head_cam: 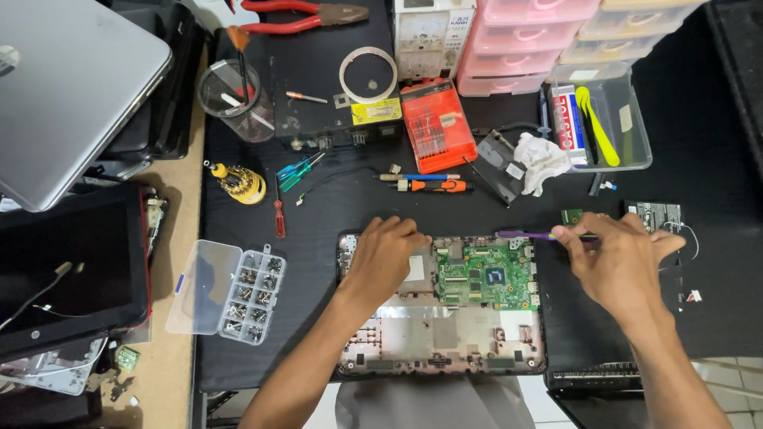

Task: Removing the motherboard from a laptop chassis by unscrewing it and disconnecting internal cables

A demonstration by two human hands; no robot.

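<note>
Laptop base (445,334) steadied by flat left hand (385,258); right hand (620,262) pinches purple tool (528,235) at its right edge.

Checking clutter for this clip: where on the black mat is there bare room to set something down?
Bare mat lies between the screw organizer and the opened laptop base, and right of the right hand. Crowded above the left hand: orange bit case, screwdrivers, tape roll.
</note>
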